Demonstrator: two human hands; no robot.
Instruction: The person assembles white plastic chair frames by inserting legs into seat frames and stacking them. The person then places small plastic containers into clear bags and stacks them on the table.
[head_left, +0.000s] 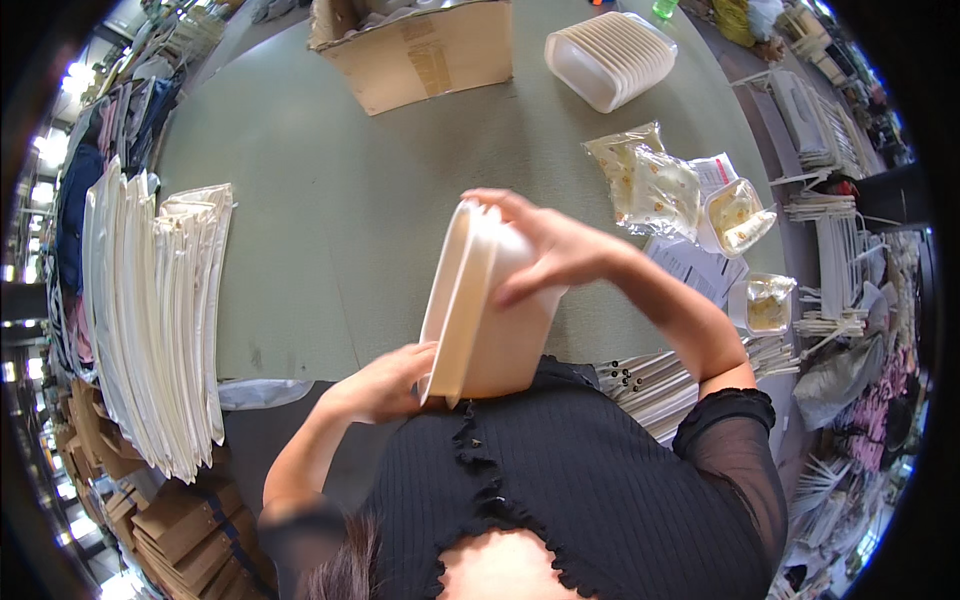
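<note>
White plastic tubs (506, 337), two or so nested by the look of their doubled rims, are tipped on their side against my chest. Their opening faces left, and what is inside is hidden. My right hand (551, 244) spans the upper end, fingers over the rim and thumb on the outer wall. At the lower end, my left hand (386, 381) grips the rim, its fingertips partly out of sight behind it. Both hands hold the tubs above the near edge of the green-topped table (300, 247).
An open cardboard box (450, 64) stands at the back. Behind on the right lies a row of nested white tubs (611, 60). Plastic-wrapped printed cloth (660, 184), printed papers (694, 266) and small filled tubs (761, 304) line the right side. White folded covers (150, 315) hang over the left edge.
</note>
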